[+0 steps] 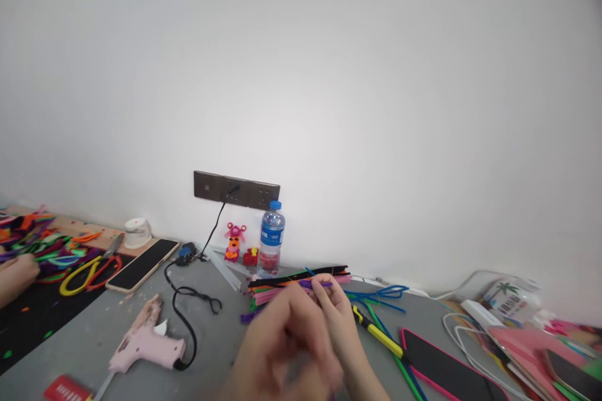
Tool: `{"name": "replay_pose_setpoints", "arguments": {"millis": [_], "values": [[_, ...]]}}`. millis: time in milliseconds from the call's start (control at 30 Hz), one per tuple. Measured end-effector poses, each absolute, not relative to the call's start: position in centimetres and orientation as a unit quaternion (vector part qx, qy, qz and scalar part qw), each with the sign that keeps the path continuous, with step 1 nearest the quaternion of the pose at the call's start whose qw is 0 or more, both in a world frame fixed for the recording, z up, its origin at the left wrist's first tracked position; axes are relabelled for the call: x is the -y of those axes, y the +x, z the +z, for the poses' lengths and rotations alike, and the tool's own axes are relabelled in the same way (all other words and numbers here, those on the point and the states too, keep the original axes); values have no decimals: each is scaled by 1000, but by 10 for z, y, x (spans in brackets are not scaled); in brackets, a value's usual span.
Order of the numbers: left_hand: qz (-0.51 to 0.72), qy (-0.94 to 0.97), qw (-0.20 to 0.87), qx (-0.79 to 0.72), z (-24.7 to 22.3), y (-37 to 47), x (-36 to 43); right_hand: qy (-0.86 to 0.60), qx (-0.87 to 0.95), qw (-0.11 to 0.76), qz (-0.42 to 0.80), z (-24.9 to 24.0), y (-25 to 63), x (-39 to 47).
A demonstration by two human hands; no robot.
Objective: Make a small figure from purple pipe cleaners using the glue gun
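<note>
My left hand (286, 344) is large and blurred at the bottom centre, its fingers curled together. Whatever it may hold is hidden. Just beyond it and slightly to the right, my right hand (335, 310) pinches a purple fuzzy stem (308, 284) between thumb and fingers. Behind both hands lies a pile of pipe cleaners (268, 294) in black, orange, pink and purple. Blue pipe cleaners (383, 293) fan out to the right of my right hand. Beside my right wrist is a yellow and black pen-like tool (383, 337).
On the left are a pink glue gun (148, 341), phone (143, 265), scissors (96, 269), white cup (137, 233) and another person's hand (19, 277). A water bottle (271, 241) and pink figure (234, 242) stand by the wall. Another phone (446, 366) lies right.
</note>
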State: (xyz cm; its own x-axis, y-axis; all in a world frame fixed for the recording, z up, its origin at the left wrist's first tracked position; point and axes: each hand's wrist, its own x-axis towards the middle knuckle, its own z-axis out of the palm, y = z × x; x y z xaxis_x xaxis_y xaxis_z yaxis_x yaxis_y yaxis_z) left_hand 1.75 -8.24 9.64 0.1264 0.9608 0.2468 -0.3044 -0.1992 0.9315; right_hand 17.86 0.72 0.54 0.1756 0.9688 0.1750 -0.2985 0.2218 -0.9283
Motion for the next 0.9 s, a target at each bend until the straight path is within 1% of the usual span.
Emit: {"name": "replay_pose_setpoints", "arguments": {"millis": [100,167,267,367,700,900], "values": [[564,551,503,-353,77,27,38,-391,429,651,488,4,180,-8],[541,561,492,-388,57,31,12,-387,431,632,515,5,180,-8],[530,549,524,-379,28,36,-11,-373,433,602,557,6,178,-8],[524,550,546,-353,12,36,-17,-372,440,583,573,9,176,-7],[543,511,562,-359,6,27,-14,-374,502,510,590,9,176,-6],[558,464,603,-333,1,31,-11,-373,499,517,587,14,179,0]]}}
